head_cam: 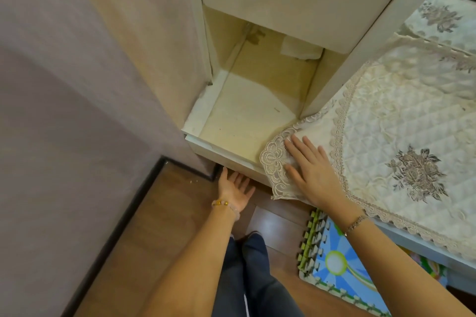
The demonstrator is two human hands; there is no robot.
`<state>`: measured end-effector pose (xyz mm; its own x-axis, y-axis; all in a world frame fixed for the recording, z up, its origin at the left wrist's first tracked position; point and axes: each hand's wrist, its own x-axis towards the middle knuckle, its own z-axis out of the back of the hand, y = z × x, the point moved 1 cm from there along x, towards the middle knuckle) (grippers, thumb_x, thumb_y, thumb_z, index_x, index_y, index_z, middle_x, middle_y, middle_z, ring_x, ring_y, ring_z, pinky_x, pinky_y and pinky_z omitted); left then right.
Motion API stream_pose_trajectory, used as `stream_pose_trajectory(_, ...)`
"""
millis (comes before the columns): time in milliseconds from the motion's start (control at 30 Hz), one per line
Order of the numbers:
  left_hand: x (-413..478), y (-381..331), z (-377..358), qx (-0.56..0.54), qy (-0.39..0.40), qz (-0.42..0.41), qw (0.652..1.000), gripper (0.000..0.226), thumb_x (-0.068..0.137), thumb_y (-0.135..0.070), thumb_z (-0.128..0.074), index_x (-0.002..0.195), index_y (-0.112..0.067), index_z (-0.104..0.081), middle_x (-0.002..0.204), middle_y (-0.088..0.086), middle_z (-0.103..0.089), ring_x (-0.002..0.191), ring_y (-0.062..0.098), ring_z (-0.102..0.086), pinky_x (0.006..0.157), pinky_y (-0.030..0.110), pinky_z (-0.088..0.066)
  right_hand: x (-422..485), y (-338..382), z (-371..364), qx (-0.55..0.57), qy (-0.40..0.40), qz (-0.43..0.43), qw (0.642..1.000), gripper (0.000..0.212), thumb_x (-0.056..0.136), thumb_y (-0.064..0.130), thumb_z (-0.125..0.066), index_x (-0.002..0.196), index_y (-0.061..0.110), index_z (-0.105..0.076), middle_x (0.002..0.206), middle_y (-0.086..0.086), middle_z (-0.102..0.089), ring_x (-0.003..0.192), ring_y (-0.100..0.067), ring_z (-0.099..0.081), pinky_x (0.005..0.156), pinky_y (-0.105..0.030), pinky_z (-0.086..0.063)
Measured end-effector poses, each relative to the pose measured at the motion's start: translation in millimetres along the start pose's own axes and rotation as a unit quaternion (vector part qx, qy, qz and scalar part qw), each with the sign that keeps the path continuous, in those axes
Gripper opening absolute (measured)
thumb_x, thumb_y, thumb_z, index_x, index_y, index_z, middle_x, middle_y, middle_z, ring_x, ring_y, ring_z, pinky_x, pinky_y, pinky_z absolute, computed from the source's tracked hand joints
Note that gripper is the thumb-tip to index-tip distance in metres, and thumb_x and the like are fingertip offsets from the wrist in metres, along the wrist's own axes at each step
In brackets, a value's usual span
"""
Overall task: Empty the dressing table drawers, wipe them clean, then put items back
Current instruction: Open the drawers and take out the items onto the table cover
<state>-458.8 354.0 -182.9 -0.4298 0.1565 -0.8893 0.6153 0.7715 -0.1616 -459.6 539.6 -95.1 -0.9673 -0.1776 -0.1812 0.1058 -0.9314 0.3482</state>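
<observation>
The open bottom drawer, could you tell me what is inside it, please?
The bottom drawer shows a white crumpled sheet at the back and dark stains on its base. The drawer above hides its rear; the lace cloth covers its near right corner.

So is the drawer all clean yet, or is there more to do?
About partway. Done: the open bottom drawer is nearly emptied; only something white lies at its back. In hand: the left hand is open under the drawer front, the right hand lies flat on the lace cover. Left: dark marks on the drawer floor suggest wiping, then putting things back.
</observation>
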Motion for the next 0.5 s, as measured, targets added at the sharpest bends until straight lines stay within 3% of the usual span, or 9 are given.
stream_pose_trajectory(267, 19, 4, 1, -0.025, 0.006, 0.001, 1.0, 0.064, 0.094, -0.051, -0.038, 0.141, -0.007, -0.035, 0.142, 0.013, -0.041, 0.133, 0.028, -0.035, 0.111, 0.049, -0.024, 0, 1, 2, 0.022, -0.006, 0.005, 1.0, 0.062, 0.091, 0.056, -0.023, 0.147, 0.03, -0.021, 0.156, 0.009, -0.016, 0.145, -0.013, -0.005, 0.116, -0.037, -0.003)
stream_pose_trajectory(367, 22, 5, 4, -0.025, 0.001, 0.0, 1.0, 0.064, 0.094, -0.051, -0.037, 0.139, -0.006, -0.038, 0.141, 0.014, -0.043, 0.132, 0.027, -0.037, 0.11, 0.047, -0.026, -3, 4, 7, 0.044, -0.024, 0.005, 0.999, 0.054, 0.096, 0.042, -0.041, 0.146, 0.025, -0.029, 0.155, 0.007, -0.02, 0.145, -0.014, -0.01, 0.117, -0.038, -0.007)
stream_pose_trajectory(500, 23, 3, 8, -0.025, -0.001, 0.002, 1.0, 0.063, 0.094, -0.052, -0.038, 0.135, -0.005, -0.043, 0.138, 0.015, -0.046, 0.129, 0.028, -0.041, 0.105, 0.046, -0.031, -14, 6, 9, 0.043, -0.051, 0.023, 0.998, 0.048, 0.096, 0.034, -0.045, 0.142, 0.02, -0.038, 0.15, 0.003, -0.033, 0.142, -0.017, -0.022, 0.117, -0.039, -0.016)
